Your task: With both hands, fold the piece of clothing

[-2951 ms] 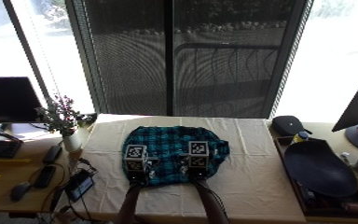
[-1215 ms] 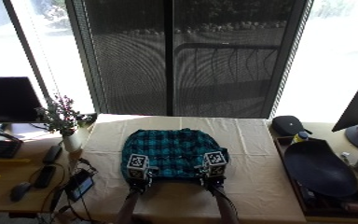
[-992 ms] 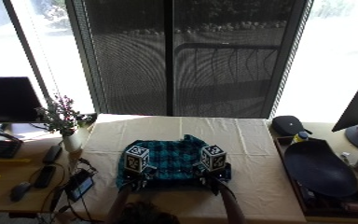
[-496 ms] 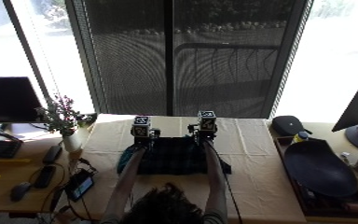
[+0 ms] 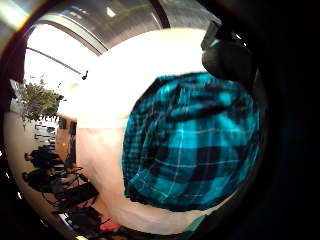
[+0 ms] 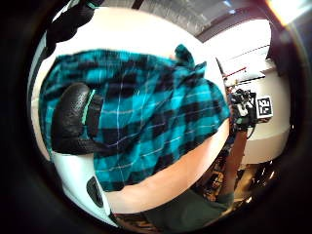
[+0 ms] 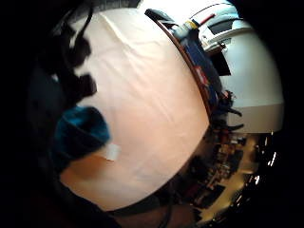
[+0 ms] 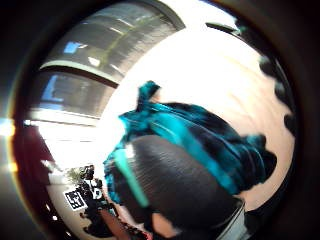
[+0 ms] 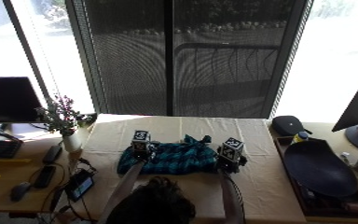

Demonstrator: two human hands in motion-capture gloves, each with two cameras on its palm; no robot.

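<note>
1. The plaid shirt (image 9: 169, 157), teal and black, lay bunched in a low band across the middle of the cloth-covered surface (image 9: 185, 128), right in front of the person.
2. From the outside view, the left hand (image 9: 141, 148) sat on the shirt's left end and the right hand (image 9: 230, 158) at its right end, forearms reaching up from the near edge. You couldn't make out the fingers from up there at all.
3. The left thumb side palm view filled that gap: a black gloved thumb (image 6: 73, 119) was pressed down onto the plaid (image 6: 161, 117), curled over the fabric, so the left hand was gripping the shirt.
4. The right thumb side palm view showed a gloved finger (image 8: 175, 185) with teal cloth (image 8: 200, 135) wrapped up against it, so the right hand was pinching the shirt too.
5. The left little finger side view showed the plaid (image 5: 195, 145) spread close under the palm on the pale cloth.
6. The right little finger side view caught only a small teal corner (image 7: 78, 130); mostly bare tablecloth (image 7: 147, 104).
7. Off to the sides: a small potted plant (image 9: 64, 119) on the left and a dark oval tray (image 9: 319, 170) on the right.
</note>
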